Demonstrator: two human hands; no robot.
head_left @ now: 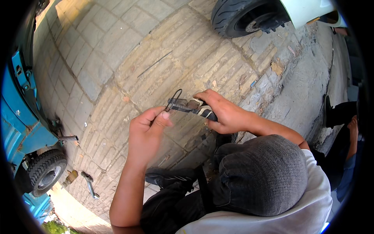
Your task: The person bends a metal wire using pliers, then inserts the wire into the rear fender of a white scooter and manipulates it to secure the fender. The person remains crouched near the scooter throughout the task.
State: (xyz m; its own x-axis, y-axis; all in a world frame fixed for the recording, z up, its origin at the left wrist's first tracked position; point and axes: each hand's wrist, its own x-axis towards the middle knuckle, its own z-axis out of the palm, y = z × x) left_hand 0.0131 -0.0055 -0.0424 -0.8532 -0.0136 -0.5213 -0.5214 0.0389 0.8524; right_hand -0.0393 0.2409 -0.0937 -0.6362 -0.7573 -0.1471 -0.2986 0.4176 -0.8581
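Between the thumb and fingers of my left hand (150,130) is the lower end of a dark wire bent into a narrow loop (179,93). My right hand (224,111) is closed round the handles of what look like worn pliers (205,111), wrapped in dark and pale strips. Their blunt, dark head points left and meets the wire beside my left fingertips. Whether the jaws are clamped on the wire I cannot tell. Both hands are above the paving, and my right palm hides the ends of the handles.
A blue vehicle (27,128) with a black-tyred wheel (47,171) stands at left. Near it lie a bent metal tool (90,185) and a brownish fitting (70,178). Another tyre (230,17) is at the top. Dark ribbed cloth (269,175) bulges between my arms. A person (343,117) is at right.
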